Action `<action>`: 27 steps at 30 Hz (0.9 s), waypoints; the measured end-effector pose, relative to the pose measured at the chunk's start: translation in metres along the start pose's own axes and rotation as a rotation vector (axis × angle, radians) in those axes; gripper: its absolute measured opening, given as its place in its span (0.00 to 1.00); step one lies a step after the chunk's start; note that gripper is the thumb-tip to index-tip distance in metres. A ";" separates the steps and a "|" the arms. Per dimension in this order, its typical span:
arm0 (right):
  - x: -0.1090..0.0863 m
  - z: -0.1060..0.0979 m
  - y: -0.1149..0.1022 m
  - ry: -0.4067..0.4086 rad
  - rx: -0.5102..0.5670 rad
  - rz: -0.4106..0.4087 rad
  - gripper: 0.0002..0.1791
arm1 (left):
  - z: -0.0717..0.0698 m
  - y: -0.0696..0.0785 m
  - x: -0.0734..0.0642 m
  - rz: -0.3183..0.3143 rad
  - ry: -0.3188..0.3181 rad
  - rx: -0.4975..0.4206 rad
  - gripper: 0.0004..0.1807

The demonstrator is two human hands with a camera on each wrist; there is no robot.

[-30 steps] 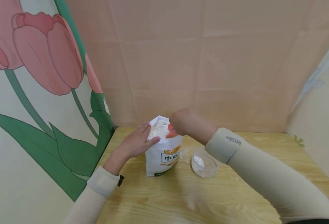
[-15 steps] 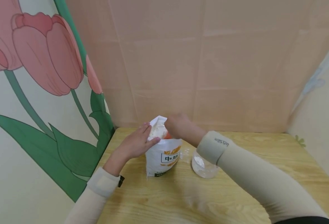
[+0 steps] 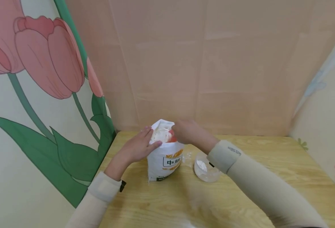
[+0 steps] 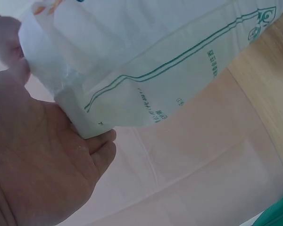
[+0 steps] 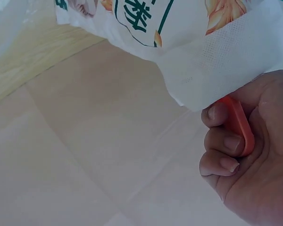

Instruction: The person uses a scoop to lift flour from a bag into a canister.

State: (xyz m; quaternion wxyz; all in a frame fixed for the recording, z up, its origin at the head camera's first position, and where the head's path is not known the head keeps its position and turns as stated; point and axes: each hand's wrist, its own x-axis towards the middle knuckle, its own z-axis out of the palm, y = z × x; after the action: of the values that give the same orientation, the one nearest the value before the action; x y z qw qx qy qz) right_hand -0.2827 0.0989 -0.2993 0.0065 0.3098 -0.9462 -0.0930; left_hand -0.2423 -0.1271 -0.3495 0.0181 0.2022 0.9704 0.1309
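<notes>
Standing on the table [image 3: 144, 205] in the head view, the white bag [image 3: 157, 161] gapes over pale powder [image 3: 160, 136], with a red tool [image 3: 173, 137] in its mouth! Left wrist view: the left hand [image 4: 47, 160] cups the rim's corner between thumb and fingers; soft woven stuff, likely floppy up top and heavy below, so support its sides. Right wrist view: the right hand [image 5: 269, 141] clenches the tool's handle [image 5: 241, 127], stiff-looking, probably light, just the place to hold it.

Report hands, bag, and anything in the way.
Left hand on bag. Right hand gripping red utensil at bag's open top. Bag upright. Bowl beside it, not blocking.
</notes>
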 end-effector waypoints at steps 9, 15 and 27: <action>-0.006 0.005 0.012 0.042 0.146 -0.011 0.07 | 0.002 -0.001 0.001 -0.019 0.002 -0.011 0.54; -0.014 0.010 0.020 0.151 0.295 -0.016 0.08 | 0.001 0.000 0.003 -0.019 0.008 -0.014 0.54; -0.032 0.034 0.026 0.366 0.491 -0.031 0.11 | 0.001 -0.001 0.002 -0.002 0.008 -0.011 0.53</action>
State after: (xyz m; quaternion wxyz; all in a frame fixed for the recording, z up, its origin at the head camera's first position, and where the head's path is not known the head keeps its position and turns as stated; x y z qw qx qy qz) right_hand -0.2745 0.1440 -0.3267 0.1005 0.3283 -0.9186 0.1957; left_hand -0.2445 -0.1267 -0.3505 0.0156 0.2009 0.9698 0.1372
